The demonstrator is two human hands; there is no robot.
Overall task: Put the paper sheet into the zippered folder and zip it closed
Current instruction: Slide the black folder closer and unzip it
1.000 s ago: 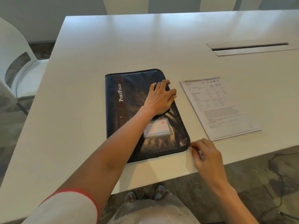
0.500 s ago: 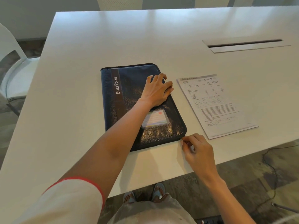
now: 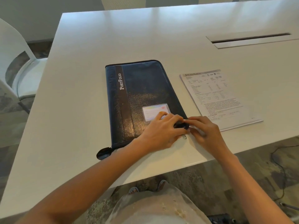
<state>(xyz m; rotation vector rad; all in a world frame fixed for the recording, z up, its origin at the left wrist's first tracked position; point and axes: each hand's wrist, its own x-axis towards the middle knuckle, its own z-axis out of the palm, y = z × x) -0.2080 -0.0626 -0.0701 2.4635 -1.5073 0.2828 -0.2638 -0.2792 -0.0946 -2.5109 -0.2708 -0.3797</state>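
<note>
A dark blue zippered folder point(image 3: 139, 92) marked "PortFolio" lies flat on the white table point(image 3: 84, 97), closed, with a card window near its front. The printed paper sheet point(image 3: 216, 97) lies flat to its right, apart from it. Both hands meet at the folder's near right corner. My left hand point(image 3: 161, 131) grips that corner, fingers curled over the edge. My right hand point(image 3: 205, 131) pinches at the zipper there; a small metal zipper pull point(image 3: 185, 136) shows just below the fingers. A dark tab point(image 3: 103, 153) sticks out at the folder's near left corner.
A cable slot with a raised flap point(image 3: 249, 40) is set into the table at the back right. A white chair point(image 3: 17, 65) stands at the left. The table's near edge runs just below my hands, with cables on the floor point(image 3: 281, 167) at the right.
My left hand has left the folder's middle and come down to its near right corner. My right hand has moved in to meet it at the zipper.
</note>
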